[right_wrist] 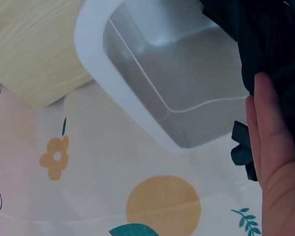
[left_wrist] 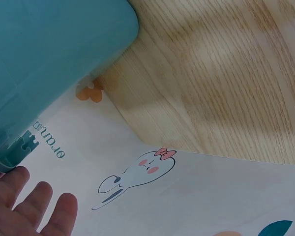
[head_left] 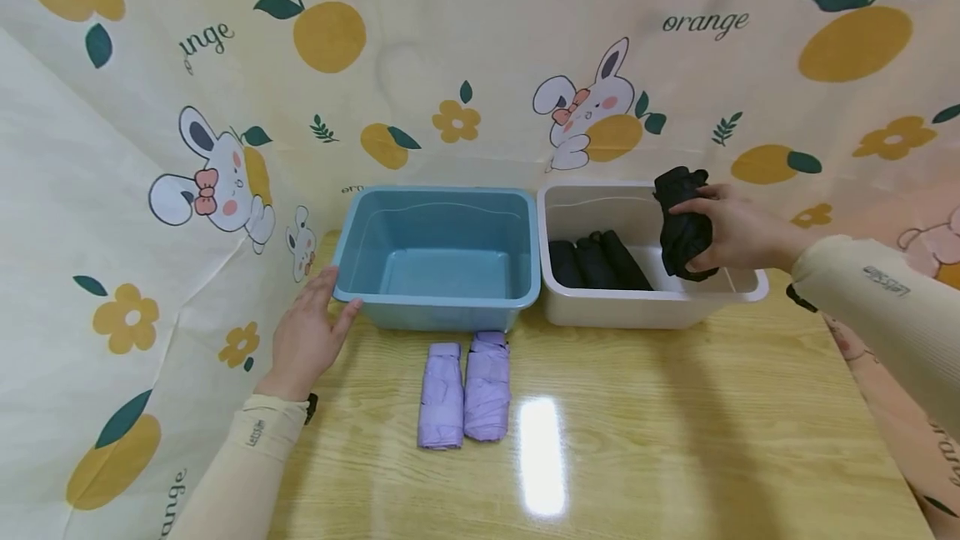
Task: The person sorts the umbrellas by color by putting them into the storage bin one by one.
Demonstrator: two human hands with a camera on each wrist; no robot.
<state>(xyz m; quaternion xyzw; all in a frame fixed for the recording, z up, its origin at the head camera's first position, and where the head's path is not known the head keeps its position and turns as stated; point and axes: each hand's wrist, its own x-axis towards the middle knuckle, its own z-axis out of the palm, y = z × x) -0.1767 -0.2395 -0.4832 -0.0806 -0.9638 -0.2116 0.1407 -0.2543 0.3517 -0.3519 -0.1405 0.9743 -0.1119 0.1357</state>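
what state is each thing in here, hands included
light-blue rectangular plastic bin: upright, uncovered, nothing visible inside
off-white rectangular plastic bin: upright, uncovered, with rolls inside
black fabric-like rolls: rolled up, lying side by side
black crumpled fabric-like bundle: held at the off-white bin's right half
two lavender fabric-like rolls: rolled up, side by side
left hand: fingers extended at the blue bin's rim
right hand: gripping the black bundle

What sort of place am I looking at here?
Probably a tabletop corner indoors, though the wider room is out of view. A wood-grain table is bordered by sheeting printed with oranges and rabbits, and a blue bin and a white bin sit side by side on it.
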